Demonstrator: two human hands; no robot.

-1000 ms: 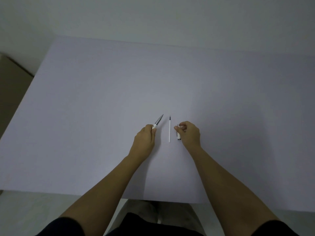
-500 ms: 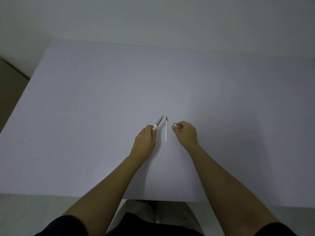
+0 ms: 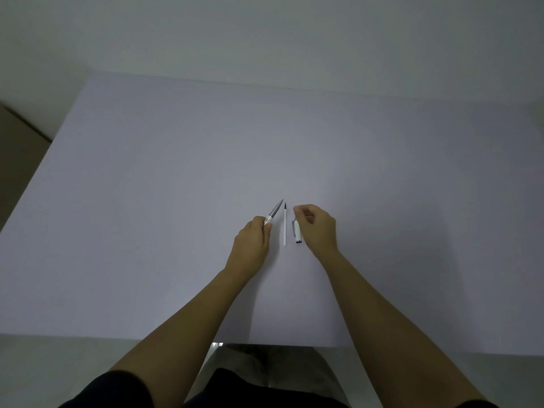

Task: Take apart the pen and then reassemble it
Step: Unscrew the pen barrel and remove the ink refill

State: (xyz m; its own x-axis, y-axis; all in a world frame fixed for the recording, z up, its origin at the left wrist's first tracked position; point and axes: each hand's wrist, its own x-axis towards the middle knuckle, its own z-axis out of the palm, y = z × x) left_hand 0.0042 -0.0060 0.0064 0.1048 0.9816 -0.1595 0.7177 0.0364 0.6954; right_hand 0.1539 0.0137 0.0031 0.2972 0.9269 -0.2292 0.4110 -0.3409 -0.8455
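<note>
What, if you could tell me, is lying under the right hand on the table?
The white pen cap lies on the table beside the right hand, at its fingertip side. Whether the curled fingers pinch anything small is hidden.

No readable text anywhere.

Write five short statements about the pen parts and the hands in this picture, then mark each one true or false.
1. The left hand holds the pointed pen barrel. True.
2. The refill is inside the barrel. False: it lies bare on the table, between the hands.
3. The white cap piece lies on the table right of the refill. True.
4. The right hand grips the cap piece. False: it is beside the cap, which lies on the table.
5. The pen is fully assembled. False: three parts are separate.
</note>
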